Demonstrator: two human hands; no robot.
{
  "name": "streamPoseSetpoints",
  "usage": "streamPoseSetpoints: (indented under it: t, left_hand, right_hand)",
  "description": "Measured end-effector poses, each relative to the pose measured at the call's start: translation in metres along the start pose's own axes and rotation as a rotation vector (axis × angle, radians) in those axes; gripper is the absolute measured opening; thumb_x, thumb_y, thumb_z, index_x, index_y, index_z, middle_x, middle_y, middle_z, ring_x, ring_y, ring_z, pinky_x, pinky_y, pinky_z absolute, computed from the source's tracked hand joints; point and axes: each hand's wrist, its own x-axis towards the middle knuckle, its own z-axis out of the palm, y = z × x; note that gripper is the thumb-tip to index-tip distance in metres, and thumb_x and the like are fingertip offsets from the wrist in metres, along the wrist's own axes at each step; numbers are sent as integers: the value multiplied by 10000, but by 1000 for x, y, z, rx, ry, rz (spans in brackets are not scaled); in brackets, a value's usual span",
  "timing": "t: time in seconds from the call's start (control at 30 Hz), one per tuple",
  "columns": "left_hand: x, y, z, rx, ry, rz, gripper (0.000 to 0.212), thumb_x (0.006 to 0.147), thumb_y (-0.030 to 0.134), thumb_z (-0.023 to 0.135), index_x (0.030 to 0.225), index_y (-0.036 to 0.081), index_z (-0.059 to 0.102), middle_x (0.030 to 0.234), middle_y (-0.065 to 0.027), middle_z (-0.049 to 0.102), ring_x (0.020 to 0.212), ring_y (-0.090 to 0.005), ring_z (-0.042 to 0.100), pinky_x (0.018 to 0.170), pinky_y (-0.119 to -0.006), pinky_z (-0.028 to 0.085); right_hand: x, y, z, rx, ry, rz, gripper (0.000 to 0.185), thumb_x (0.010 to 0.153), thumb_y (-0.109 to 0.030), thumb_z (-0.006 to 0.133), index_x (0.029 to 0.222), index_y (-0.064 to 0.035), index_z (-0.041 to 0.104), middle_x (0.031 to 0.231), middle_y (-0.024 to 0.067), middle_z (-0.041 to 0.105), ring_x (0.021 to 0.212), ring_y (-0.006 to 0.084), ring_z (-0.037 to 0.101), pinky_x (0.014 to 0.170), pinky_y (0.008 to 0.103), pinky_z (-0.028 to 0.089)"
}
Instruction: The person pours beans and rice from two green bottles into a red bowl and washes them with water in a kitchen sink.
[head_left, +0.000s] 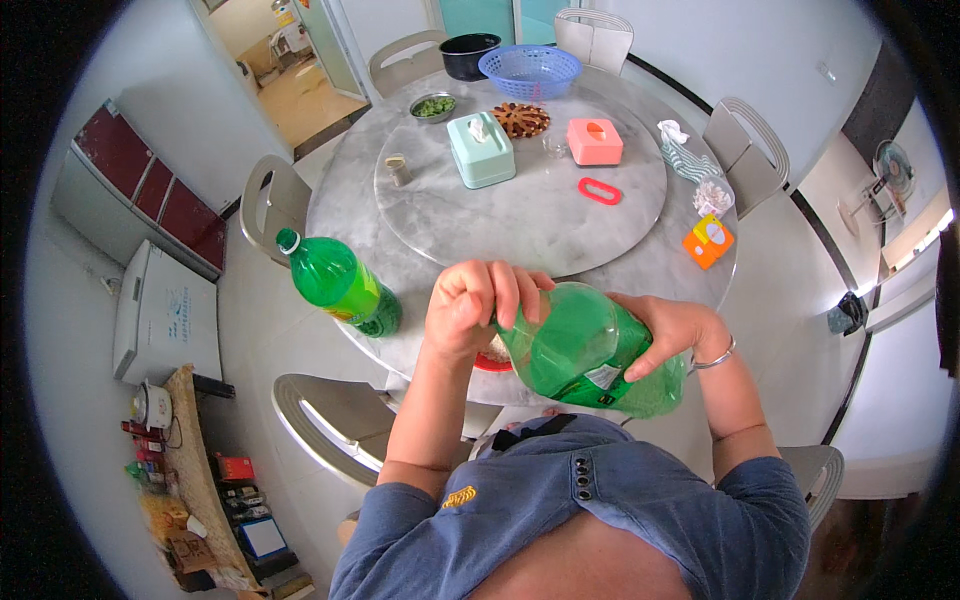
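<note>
Both of my hands hold a large green plastic bottle (574, 337), tilted on its side above the near edge of the table. At its neck end my left hand (480, 304) curls around it, so the mouth is hidden. My right hand (664, 330) wraps the body near the base, thumb by a label. Pale grains (496, 349) show in a red-rimmed container (491, 364) below, mostly covered by the bottle and my left hand. To the left, a second green bottle (330, 277) with a green cap stands on the table.
The round marble-patterned table (341, 191) carries a turntable (525, 240) with a mint tissue box (484, 154), a pink box (595, 142) and a red ring-shaped piece (600, 191). Behind are a blue basket (530, 71) and a black pot (469, 56). Chairs (330, 420) surround the table.
</note>
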Motion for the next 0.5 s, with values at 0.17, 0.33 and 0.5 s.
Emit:
streamPoseSetpoints:
  t: [0.17,0.33,0.5]
  left_hand:
    - [-5,-4,27,439,893,-67,200,883,231,455,861,36,494,909,-109,529,813,-190,516,783,-322,398]
    - [-8,-8,46,487,883,15,181,868,205,455,806,36,442,774,-115,510,719,-215,496,687,-329,422]
    - [-2,7,9,188,190,-98,184,852,174,491,736,44,431,826,-144,555,774,-204,524,728,-332,441]
  right_hand:
    - [1,-4,5,163,92,-15,892,542,-281,760,1266,-26,306,1148,147,498,1023,236,510,879,325,388]
    - [7,-9,2,-214,109,49,963,504,-272,782,1271,24,281,1158,123,492,1059,181,463,904,297,353]
    - [9,7,2,171,-64,5,929,540,-282,768,1277,3,280,1219,129,440,1105,194,429,925,302,343]
